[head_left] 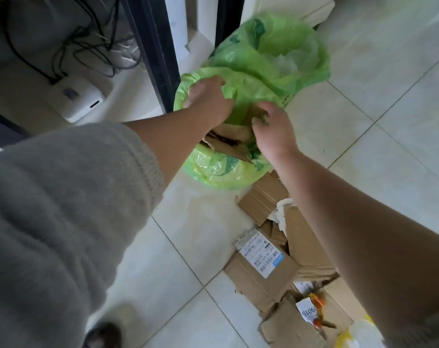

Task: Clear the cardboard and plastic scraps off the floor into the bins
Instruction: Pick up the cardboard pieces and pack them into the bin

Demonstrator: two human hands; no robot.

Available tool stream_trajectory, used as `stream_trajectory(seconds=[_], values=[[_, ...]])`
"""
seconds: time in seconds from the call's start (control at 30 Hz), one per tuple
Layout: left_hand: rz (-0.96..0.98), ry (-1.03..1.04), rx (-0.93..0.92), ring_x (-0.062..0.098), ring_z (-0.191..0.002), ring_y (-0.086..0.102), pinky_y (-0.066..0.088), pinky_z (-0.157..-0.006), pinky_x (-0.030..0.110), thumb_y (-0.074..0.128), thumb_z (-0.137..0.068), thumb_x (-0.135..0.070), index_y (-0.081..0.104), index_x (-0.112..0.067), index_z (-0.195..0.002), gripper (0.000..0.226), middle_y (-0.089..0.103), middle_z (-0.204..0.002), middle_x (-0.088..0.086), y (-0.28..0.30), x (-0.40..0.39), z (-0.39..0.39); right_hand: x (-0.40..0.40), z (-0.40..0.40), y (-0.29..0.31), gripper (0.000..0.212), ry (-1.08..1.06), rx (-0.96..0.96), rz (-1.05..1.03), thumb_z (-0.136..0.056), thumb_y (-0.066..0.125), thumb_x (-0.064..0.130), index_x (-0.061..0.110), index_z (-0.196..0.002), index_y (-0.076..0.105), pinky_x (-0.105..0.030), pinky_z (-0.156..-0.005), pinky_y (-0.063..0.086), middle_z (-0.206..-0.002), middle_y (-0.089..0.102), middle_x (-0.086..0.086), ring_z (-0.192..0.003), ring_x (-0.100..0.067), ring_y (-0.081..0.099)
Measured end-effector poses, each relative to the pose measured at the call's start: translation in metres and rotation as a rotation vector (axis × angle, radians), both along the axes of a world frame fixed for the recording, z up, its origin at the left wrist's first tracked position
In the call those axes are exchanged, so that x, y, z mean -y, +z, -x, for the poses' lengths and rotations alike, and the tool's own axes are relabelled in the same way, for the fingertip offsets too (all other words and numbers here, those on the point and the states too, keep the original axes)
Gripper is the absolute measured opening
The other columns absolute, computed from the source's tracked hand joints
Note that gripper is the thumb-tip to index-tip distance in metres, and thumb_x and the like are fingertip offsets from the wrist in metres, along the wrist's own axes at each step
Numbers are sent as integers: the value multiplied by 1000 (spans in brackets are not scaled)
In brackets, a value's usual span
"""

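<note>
Near bin, a round bin lined with a thin green plastic bag (221, 169), stands on the pale tiled floor (188, 247) directly ahead of the person; a second bin with a like green liner (276, 46), holding clear plastic film, stands just behind it. Left hand (208, 96), fingers curled, grips the far-left rim of the near liner and holds the mouth open. Right hand (271, 126), fingers bent, rests at the right rim over a folded piece of brown cardboard (228, 141) lodged in the mouth; whether it pinches the cardboard or the liner cannot be told. The cardboard's long axis runs roughly left to right across the opening, one corner projecting toward the viewer.

Remaining scraps: a heap of flattened brown cardboard boxes (263, 277), one bearing a white shipping label (260, 252), lies on the floor near and to the right of the near bin, beneath the right forearm. The right hand is the nearer to this heap. Both arms extend forward and down, converging on the bin; the left wears a grey knitted sleeve (62, 209). Judged stage: cardboard being seated, most scraps uncollected.
</note>
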State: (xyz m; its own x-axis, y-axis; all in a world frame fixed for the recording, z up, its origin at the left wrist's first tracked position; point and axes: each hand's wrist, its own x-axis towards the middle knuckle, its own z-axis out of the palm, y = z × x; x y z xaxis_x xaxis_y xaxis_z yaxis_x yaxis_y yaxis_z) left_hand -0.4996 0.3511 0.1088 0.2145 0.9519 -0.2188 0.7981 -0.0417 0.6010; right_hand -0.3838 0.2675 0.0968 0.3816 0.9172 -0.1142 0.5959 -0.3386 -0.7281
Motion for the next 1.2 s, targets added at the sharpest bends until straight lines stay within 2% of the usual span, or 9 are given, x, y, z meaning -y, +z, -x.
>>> stream_trajectory(seconds=[0.07,0.17,0.33,0.5,0.63,0.87,1.0,1.07,1.2], values=[[-18,8,96,21,-96,58,49,-77,31,54,-90,-24,50,-20,-128,39,53,-131,5,32,14,8,25,-5,25,42,-60,-96,-8,-94,46,12,15,-136,45,-20,-103,33,-141,48,-5,-130,-17,45],[174,184,326,13,-101,59,49,-88,26,53,-90,-14,60,-17,-115,26,62,-114,-2,88,50,22,67,-9,79,42,-103,-162,91,-93,50,13,13,-134,47,-24,-105,34,-138,52,-7,-129,-18,47],[462,426,396,16,-83,60,47,-59,19,56,-88,-14,65,-22,-103,19,67,-105,5,210,131,35,111,-14,213,44,-48,-238,271,-89,54,17,14,-132,49,-37,-104,40,-132,55,-12,-124,-25,51],[644,655,510,23,-105,64,49,-78,32,61,-81,-19,64,-29,-88,12,69,-108,6,337,165,35,112,-30,358,42,16,-285,338,-90,54,18,15,-132,49,-34,-103,41,-135,54,-7,-126,-20,50],[674,774,576,17,-100,63,48,-87,35,57,-90,-17,62,-20,-101,13,66,-109,7,397,165,28,104,-48,427,42,26,-273,407,-90,54,16,12,-131,51,-32,-102,42,-134,55,-9,-126,-21,51],[672,864,616,21,-106,62,49,-89,37,57,-87,-16,63,-24,-97,14,67,-105,7,454,130,-1,62,-88,483,35,77,-223,458,-91,55,18,15,-126,55,-28,-98,40,-131,58,-8,-122,-19,54],[649,951,663,19,-97,63,51,-75,28,56,-89,-16,63,-21,-104,17,67,-104,8,465,109,-34,10,-119,489,36,216,-179,485,-90,55,21,17,-126,55,-29,-98,42,-131,58,-6,-120,-18,55],[621,991,668,20,-93,63,50,-75,30,55,-90,-17,64,-18,-108,20,67,-99,8,465,95,-52,-29,-140,485,35,309,-147,458,-89,56,19,16,-124,56,-30,-98,43,-130,59,-8,-121,-19,55],[460,1280,724,16,-84,63,53,-74,29,56,-90,-13,61,-25,-87,13,68,-90,5,467,75,-99,-105,-170,472,36,692,-71,490,-90,58,19,14,-126,55,-26,-93,42,-132,58,-6,-123,-18,53]])
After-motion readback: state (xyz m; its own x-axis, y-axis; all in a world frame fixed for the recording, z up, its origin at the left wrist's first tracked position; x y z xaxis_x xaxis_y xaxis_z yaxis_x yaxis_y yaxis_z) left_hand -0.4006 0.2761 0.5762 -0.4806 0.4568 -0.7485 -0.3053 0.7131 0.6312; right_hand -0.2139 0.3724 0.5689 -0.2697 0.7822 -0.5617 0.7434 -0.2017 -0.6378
